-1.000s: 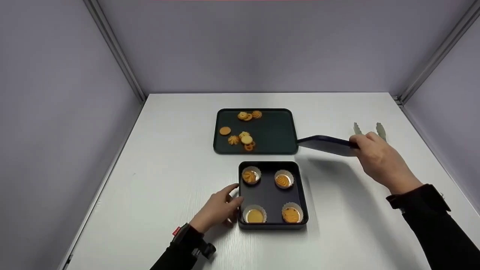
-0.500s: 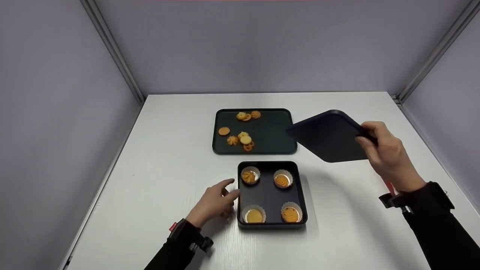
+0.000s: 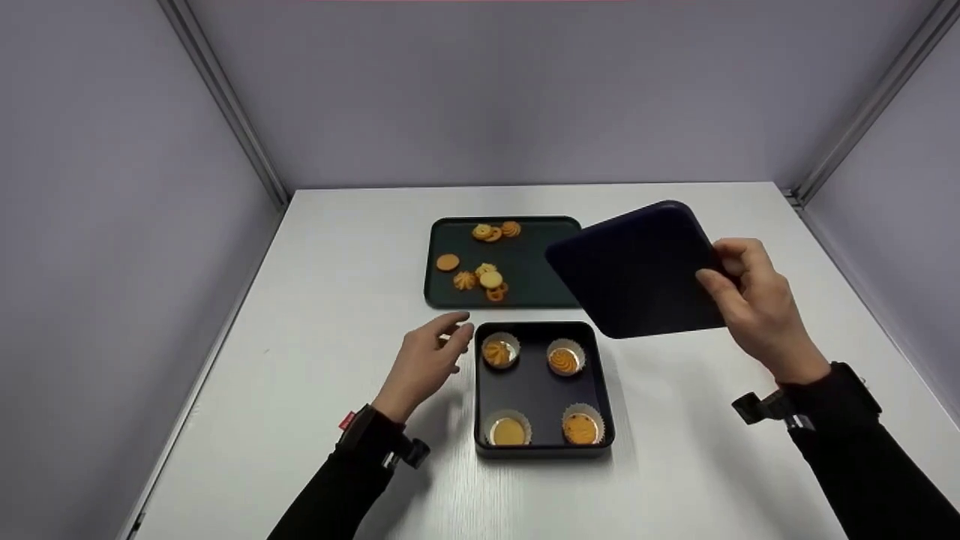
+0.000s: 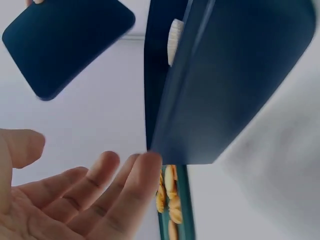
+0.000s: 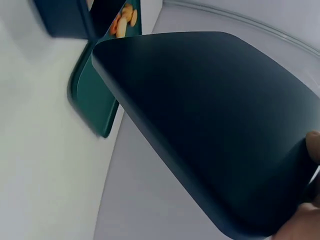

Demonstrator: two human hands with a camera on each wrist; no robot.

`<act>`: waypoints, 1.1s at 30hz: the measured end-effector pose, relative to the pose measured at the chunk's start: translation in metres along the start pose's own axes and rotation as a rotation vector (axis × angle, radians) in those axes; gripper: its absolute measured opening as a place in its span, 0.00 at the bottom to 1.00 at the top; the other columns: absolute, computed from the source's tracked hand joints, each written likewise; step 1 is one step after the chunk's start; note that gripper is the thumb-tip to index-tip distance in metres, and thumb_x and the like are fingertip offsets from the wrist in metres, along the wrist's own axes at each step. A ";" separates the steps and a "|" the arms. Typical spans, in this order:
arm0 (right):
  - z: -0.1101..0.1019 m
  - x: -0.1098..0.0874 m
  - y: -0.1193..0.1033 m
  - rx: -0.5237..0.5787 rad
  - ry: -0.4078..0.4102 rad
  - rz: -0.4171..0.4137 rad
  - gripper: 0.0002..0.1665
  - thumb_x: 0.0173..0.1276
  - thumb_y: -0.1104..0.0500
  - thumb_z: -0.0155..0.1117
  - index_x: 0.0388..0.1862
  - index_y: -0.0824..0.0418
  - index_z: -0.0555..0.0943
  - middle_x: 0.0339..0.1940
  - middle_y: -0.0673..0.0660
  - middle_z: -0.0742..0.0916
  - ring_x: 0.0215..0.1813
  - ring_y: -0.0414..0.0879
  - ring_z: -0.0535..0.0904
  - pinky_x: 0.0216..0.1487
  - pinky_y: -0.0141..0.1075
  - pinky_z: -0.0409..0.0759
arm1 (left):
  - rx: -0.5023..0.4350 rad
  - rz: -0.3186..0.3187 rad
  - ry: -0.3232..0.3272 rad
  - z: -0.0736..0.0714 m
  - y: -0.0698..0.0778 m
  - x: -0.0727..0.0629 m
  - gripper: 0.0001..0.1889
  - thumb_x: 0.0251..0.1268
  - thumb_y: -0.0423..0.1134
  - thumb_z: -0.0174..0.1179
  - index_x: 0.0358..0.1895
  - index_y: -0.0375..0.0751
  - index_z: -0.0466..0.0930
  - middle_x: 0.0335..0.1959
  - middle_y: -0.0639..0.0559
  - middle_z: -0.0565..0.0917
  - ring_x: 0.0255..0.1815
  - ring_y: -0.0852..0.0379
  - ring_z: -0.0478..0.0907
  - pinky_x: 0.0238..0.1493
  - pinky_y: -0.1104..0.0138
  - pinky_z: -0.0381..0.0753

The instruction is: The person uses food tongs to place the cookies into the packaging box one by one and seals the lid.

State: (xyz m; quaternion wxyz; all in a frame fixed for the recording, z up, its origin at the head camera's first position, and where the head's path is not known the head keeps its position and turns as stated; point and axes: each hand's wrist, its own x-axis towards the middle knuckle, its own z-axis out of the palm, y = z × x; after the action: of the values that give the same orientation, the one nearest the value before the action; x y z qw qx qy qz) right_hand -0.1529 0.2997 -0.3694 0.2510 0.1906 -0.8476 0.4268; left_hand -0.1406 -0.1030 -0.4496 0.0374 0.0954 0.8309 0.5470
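Observation:
A dark navy rectangular lid (image 3: 637, 274) is held tilted in the air by my right hand (image 3: 757, 307), thumb and fingers pinching its right edge. In the head view it overlaps the right end of the green tray. My left hand (image 3: 424, 360) hovers beside the upper left corner of a dark square tin (image 3: 536, 390), fingers relaxed and holding nothing. Inside the tin, a paper cup with a cookie stands in each corner, such as the swirled cookie (image 3: 563, 361) and the pale round cookie (image 3: 509, 431). The left wrist view shows the fingertips (image 4: 145, 165) near the tin's side.
Behind the tin lies the flat green tray (image 3: 540, 255) with several loose cookies on its left half, among them a round cookie (image 3: 448, 262). The white table (image 3: 337, 300) is bordered by grey walls at the back and sides.
The right hand has raised the lid and turned its broad face toward the head camera, bringing it left. My left hand has left the tin's left side and moved up toward its far corner.

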 end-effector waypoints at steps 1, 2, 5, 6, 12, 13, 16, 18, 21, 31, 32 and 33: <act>0.001 0.000 -0.001 0.031 -0.007 0.029 0.17 0.73 0.72 0.62 0.57 0.75 0.73 0.38 0.45 0.86 0.37 0.35 0.82 0.36 0.19 0.78 | 0.014 0.023 0.008 0.001 0.003 0.001 0.26 0.81 0.52 0.53 0.72 0.44 0.73 0.57 0.43 0.83 0.54 0.42 0.84 0.48 0.57 0.88; 0.003 -0.001 -0.003 0.065 -0.016 0.056 0.17 0.73 0.72 0.61 0.58 0.75 0.72 0.39 0.46 0.86 0.39 0.36 0.83 0.38 0.20 0.80 | 0.024 0.048 0.011 0.002 0.006 0.003 0.26 0.81 0.53 0.52 0.73 0.44 0.72 0.59 0.43 0.83 0.56 0.43 0.83 0.52 0.56 0.87; 0.008 -0.001 -0.006 0.167 -0.048 0.134 0.18 0.76 0.69 0.59 0.61 0.74 0.70 0.42 0.50 0.86 0.43 0.39 0.86 0.40 0.24 0.84 | 0.028 0.114 -0.006 0.006 0.014 0.007 0.29 0.81 0.53 0.52 0.77 0.45 0.67 0.64 0.44 0.81 0.63 0.43 0.80 0.62 0.53 0.82; 0.010 -0.002 -0.007 0.214 -0.056 0.160 0.19 0.77 0.68 0.59 0.61 0.73 0.69 0.44 0.52 0.86 0.44 0.40 0.86 0.41 0.26 0.85 | 0.026 0.130 -0.018 0.007 0.016 0.009 0.30 0.81 0.54 0.52 0.78 0.45 0.64 0.66 0.44 0.80 0.65 0.44 0.78 0.65 0.53 0.80; 0.023 -0.005 -0.011 0.489 -0.114 0.259 0.19 0.78 0.65 0.58 0.62 0.68 0.67 0.51 0.58 0.86 0.47 0.47 0.88 0.42 0.35 0.89 | -0.053 0.140 -0.144 0.017 0.023 0.016 0.40 0.79 0.53 0.55 0.84 0.54 0.44 0.75 0.48 0.72 0.71 0.47 0.74 0.69 0.58 0.76; 0.026 -0.006 -0.011 0.520 -0.125 0.266 0.19 0.79 0.64 0.58 0.62 0.68 0.67 0.51 0.58 0.87 0.48 0.48 0.88 0.42 0.36 0.89 | -0.069 0.137 -0.158 0.019 0.024 0.017 0.41 0.78 0.53 0.56 0.84 0.55 0.42 0.75 0.48 0.71 0.71 0.47 0.74 0.68 0.58 0.76; 0.033 -0.007 -0.012 0.591 -0.141 0.294 0.18 0.79 0.64 0.58 0.62 0.68 0.66 0.53 0.58 0.87 0.49 0.48 0.88 0.43 0.37 0.89 | -0.127 0.143 -0.184 0.024 0.027 0.020 0.45 0.78 0.49 0.58 0.84 0.59 0.35 0.74 0.48 0.72 0.69 0.48 0.76 0.65 0.61 0.79; 0.038 -0.008 -0.013 0.616 -0.145 0.307 0.18 0.79 0.65 0.57 0.62 0.68 0.66 0.53 0.57 0.87 0.49 0.49 0.88 0.44 0.37 0.89 | -0.145 0.157 -0.180 0.026 0.029 0.022 0.47 0.77 0.47 0.60 0.84 0.59 0.32 0.72 0.45 0.74 0.66 0.47 0.78 0.62 0.60 0.82; 0.044 -0.010 -0.014 0.638 -0.140 0.329 0.17 0.80 0.65 0.56 0.62 0.67 0.65 0.53 0.57 0.87 0.49 0.49 0.88 0.44 0.37 0.89 | -0.173 0.172 -0.179 0.029 0.032 0.022 0.51 0.76 0.42 0.62 0.84 0.63 0.29 0.69 0.40 0.75 0.61 0.48 0.82 0.54 0.58 0.86; 0.055 -0.017 -0.013 0.707 -0.185 0.393 0.19 0.82 0.60 0.54 0.64 0.64 0.62 0.55 0.58 0.85 0.51 0.49 0.87 0.46 0.38 0.88 | -0.207 0.199 -0.171 0.029 0.034 0.021 0.57 0.72 0.33 0.64 0.81 0.74 0.26 0.53 0.43 0.76 0.37 0.51 0.87 0.35 0.59 0.87; 0.056 -0.017 -0.013 0.703 -0.196 0.395 0.20 0.82 0.60 0.53 0.65 0.64 0.62 0.55 0.58 0.85 0.51 0.49 0.87 0.47 0.38 0.88 | -0.195 0.199 -0.164 0.029 0.034 0.021 0.57 0.72 0.33 0.64 0.81 0.74 0.26 0.52 0.43 0.76 0.36 0.51 0.87 0.36 0.59 0.88; 0.056 -0.018 -0.012 0.697 -0.206 0.397 0.20 0.82 0.60 0.53 0.65 0.65 0.61 0.55 0.58 0.86 0.51 0.49 0.87 0.47 0.38 0.88 | -0.182 0.196 -0.160 0.028 0.034 0.021 0.57 0.72 0.34 0.65 0.81 0.73 0.26 0.51 0.43 0.75 0.36 0.52 0.87 0.37 0.59 0.88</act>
State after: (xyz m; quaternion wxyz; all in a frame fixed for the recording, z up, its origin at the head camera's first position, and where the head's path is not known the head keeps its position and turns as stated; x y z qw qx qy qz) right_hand -0.1464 0.2488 -0.4008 -0.0018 0.1388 -0.6934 0.7070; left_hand -0.1520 -0.0605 -0.4287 0.0582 0.2154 0.7591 0.6115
